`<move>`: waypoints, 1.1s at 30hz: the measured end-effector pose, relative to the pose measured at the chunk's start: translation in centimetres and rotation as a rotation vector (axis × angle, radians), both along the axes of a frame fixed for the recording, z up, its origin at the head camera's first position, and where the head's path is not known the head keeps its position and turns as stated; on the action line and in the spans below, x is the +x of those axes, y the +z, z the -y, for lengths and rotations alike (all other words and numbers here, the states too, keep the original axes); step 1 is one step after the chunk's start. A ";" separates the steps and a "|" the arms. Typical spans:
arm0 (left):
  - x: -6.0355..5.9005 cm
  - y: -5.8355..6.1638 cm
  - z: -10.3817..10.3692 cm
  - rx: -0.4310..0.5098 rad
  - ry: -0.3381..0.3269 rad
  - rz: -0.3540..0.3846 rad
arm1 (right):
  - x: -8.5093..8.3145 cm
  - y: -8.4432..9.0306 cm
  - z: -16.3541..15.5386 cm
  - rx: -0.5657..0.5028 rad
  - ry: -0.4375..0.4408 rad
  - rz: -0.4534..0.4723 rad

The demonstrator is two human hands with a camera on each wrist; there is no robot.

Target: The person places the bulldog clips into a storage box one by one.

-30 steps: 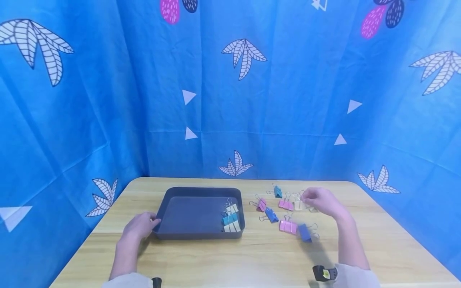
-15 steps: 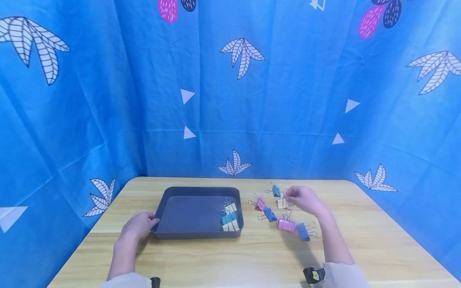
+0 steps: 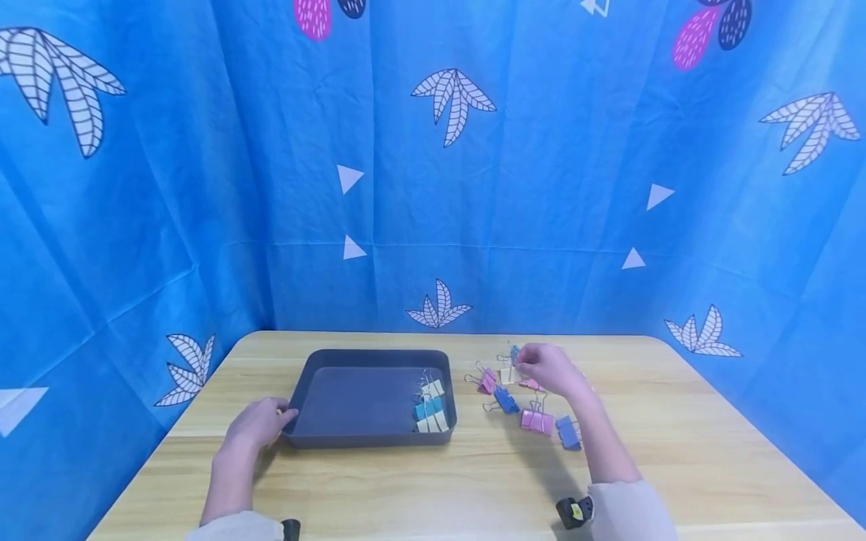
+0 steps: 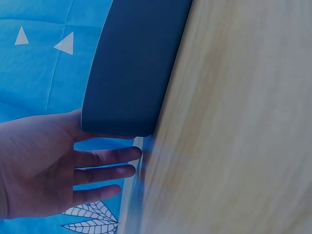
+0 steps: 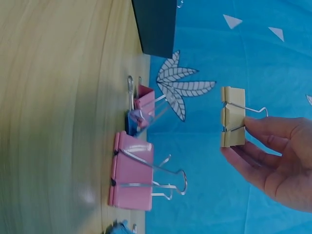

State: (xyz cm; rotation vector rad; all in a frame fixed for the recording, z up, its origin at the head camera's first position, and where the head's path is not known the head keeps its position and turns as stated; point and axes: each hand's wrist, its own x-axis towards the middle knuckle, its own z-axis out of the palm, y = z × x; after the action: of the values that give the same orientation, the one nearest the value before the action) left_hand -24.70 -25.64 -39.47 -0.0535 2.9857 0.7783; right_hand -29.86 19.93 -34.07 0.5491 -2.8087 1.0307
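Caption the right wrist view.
Right hand pinches a cream metal binder clip above pink binder clips on the wooden table.

the left hand [image 4: 36, 165] rests against the corner of the dark grey tray [image 4: 134, 63], fingers [image 4: 105, 157] straight and spread beside its rim. the tray sits on the pale wooden bench [image 4: 234, 126]. blue patterned cloth [image 4: 34, 53] hangs behind.
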 end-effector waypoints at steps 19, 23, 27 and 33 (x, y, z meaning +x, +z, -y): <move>0.0 0.0 0.0 0.011 0.003 0.012 | -1.6 -0.5 3.3 -0.060 -0.069 0.034; -0.1 -0.1 0.0 0.010 0.002 0.005 | -1.8 -0.7 4.0 -0.045 -0.070 0.034; 0.0 -0.2 -0.1 0.010 0.004 0.008 | -2.0 -0.7 4.4 -0.034 -0.075 0.030; 0.0 0.1 -0.1 0.007 0.010 0.012 | -2.2 -0.4 5.1 -0.033 -0.075 0.011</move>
State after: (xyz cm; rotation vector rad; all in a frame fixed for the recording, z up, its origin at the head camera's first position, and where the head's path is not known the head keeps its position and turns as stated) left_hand -24.70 -25.53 -39.42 -0.0722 2.9739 0.7862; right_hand -32.06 14.81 -34.49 0.4331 -2.7930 1.0664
